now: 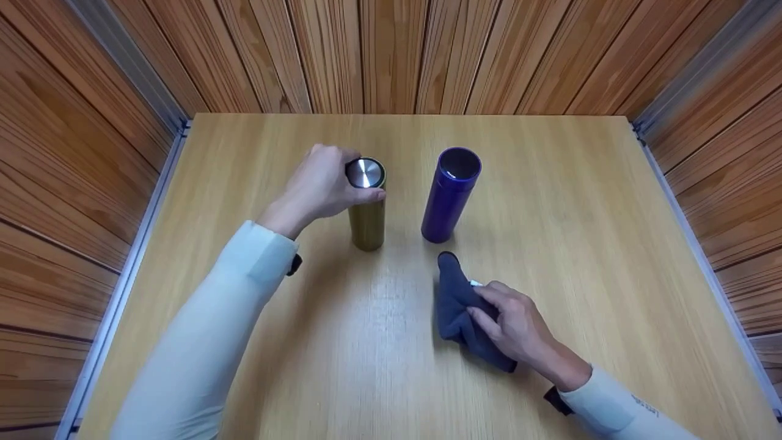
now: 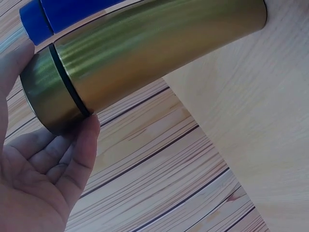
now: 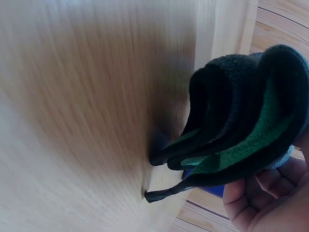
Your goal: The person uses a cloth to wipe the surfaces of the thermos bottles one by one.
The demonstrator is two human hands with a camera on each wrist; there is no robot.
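A gold bottle (image 1: 368, 226) with a shiny steel top stands upright on the table. My left hand (image 1: 324, 183) grips it around its top end, thumb on the near side; in the left wrist view the fingers (image 2: 86, 145) lie at the dark ring under its cap (image 2: 48, 92). To its right a purple-blue bottle (image 1: 445, 205) stands apart, touched by neither hand. Nearer the front, my right hand (image 1: 516, 321) pinches a folded dark grey cloth (image 1: 458, 311) low over the table. The right wrist view shows the folds of the cloth (image 3: 251, 140) with black edging and green inside.
The wooden table (image 1: 580, 201) is bounded by metal rails at left (image 1: 131, 263) and right (image 1: 696, 244). Wood-plank walls (image 1: 391, 55) rise behind it and on both sides. The purple-blue bottle stands close beside the gold one.
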